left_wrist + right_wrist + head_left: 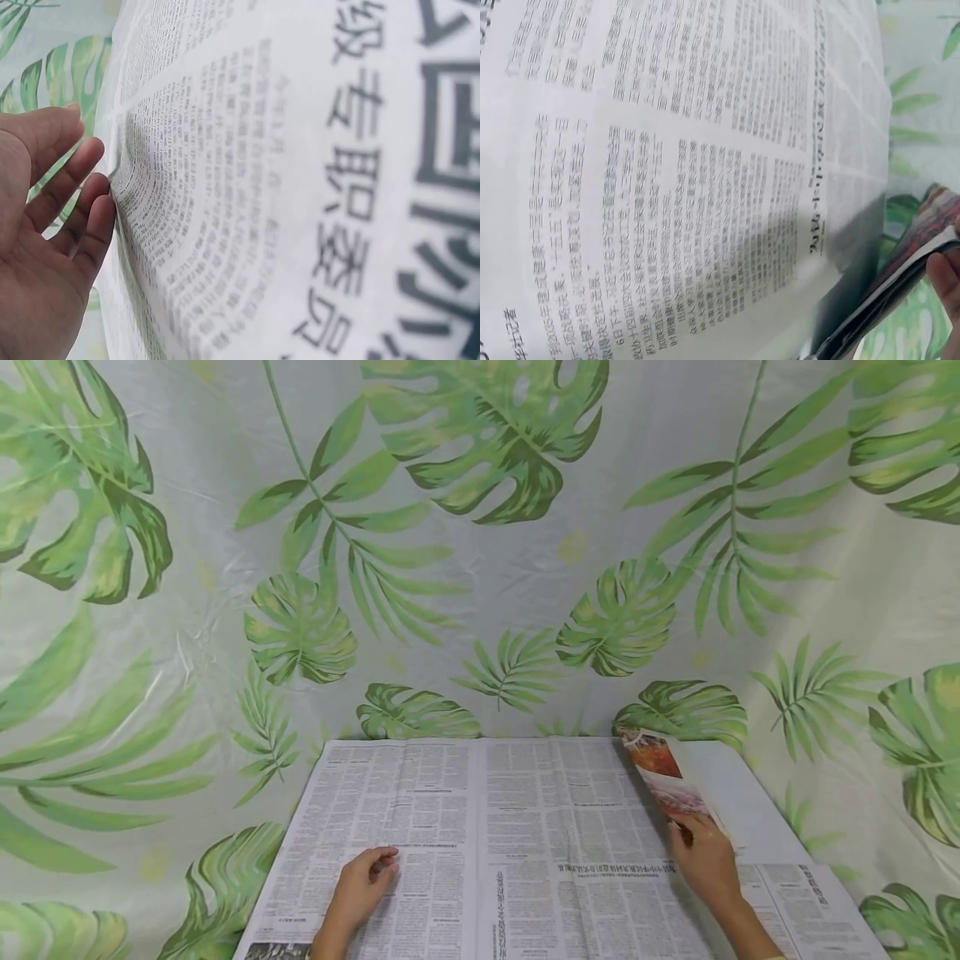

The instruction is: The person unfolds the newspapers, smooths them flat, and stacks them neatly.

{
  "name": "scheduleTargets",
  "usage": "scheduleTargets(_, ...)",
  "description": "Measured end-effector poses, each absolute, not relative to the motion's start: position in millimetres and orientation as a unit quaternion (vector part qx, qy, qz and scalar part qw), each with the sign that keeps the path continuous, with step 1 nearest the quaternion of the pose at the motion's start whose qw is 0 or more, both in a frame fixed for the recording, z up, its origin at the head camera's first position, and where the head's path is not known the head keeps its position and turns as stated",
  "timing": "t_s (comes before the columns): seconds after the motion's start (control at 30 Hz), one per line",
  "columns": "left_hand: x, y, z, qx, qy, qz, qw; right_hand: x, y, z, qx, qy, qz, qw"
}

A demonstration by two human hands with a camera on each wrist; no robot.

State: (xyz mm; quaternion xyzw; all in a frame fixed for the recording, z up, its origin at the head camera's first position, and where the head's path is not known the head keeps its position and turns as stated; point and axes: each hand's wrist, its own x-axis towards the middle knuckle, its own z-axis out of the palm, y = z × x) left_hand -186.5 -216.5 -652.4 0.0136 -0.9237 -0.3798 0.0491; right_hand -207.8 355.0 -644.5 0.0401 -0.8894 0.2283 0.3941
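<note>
A printed newspaper [517, 810] lies spread wide, its centre fold running away from me. Along its right side, one edge is lifted and turned over, showing a strip with colour pictures [660, 768]. My right hand [705, 860] pinches this turned edge between thumb and fingers; in the right wrist view only fingertips [945, 281] show at the layered paper edge. Over the left page is my left hand [358, 889], fingers loosely bent and holding nothing. Its fingertips [96, 217] appear to touch the paper in the left wrist view.
A pale sheet [738, 793] and another printed page [806, 910] show to the right, under the lifted edge. A cloth with green leaf patterns [517, 577] rises behind the newspaper and spreads on both sides. A dark picture [277, 952] is printed at the near left corner.
</note>
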Motion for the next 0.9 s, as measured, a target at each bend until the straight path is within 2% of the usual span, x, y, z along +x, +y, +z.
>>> scheduleTargets(0.3, -189.2, -210.7, -651.8, 0.022, -0.921, -0.383, 0.059, -202.4, 331.7, -629.7, 0.059, -0.890, 0.247, 0.379)
scheduleTargets(0.6, -194.0, -204.3, -654.9, -0.013, -0.914, -0.397, 0.080, -198.2, 303.4, -625.7, 0.062, -0.894, 0.261, 0.359)
scheduleTargets(0.9, -195.9, -187.6, -651.0, -0.046, -0.906, -0.417, 0.064, -192.3, 270.3, -625.4, 0.080, -0.896, 0.275, 0.340)
